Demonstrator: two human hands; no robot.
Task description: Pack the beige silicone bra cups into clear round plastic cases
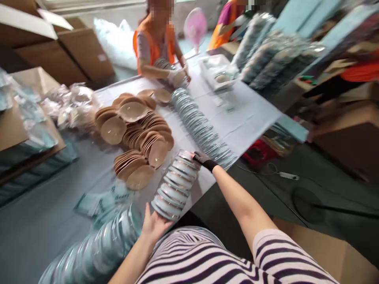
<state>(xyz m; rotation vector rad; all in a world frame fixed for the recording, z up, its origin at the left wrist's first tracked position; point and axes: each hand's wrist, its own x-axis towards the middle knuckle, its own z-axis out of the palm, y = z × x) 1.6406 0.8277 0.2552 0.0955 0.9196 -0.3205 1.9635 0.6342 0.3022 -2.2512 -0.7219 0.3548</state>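
Note:
Between my hands is a short stack of pale round lidded containers [174, 185] that looks wrapped in clear plastic, tilted over the table's near edge. My left hand [156, 225] supports its lower end, thumb up along the side. At the upper end, my right hand [203, 159], in a dark glove, grips it with the fingers partly hidden. A long row of similar round pieces [201, 126] lies just beyond my right hand. Another wrapped row [97, 248] lies left of my left forearm. Brown round discs [140, 177] are piled ahead to the left.
Across the white-covered table [245, 114], a person in an orange vest [154, 47] handles round pieces. A white bin [217, 75] stands beyond, near several wrapped stacks [275, 59]. Teal printed packets [103, 205] lie left; an open carton [35, 106] is at far left.

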